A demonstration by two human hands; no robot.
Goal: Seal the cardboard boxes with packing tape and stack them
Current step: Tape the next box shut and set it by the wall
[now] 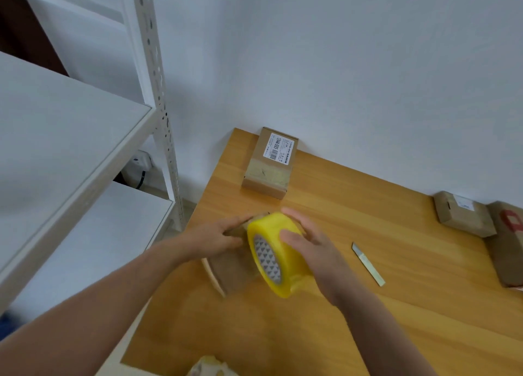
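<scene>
on a wooden counter (339, 333), the right hand (311, 252) wraps its fingers (297, 220) round a yellow tape roll (278, 259) on a small cardboard box (229, 269), whose far end the left hand (213, 238) grips. a labelled box (268, 163) sits at 12 o'clock, a blade (368, 264) at 3 o'clock.

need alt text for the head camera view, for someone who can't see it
A person's right hand grips a large yellow roll of packing tape over a small brown cardboard box held by the left hand on a wooden table. A labelled cardboard box and a silver blade lie nearby.
</scene>
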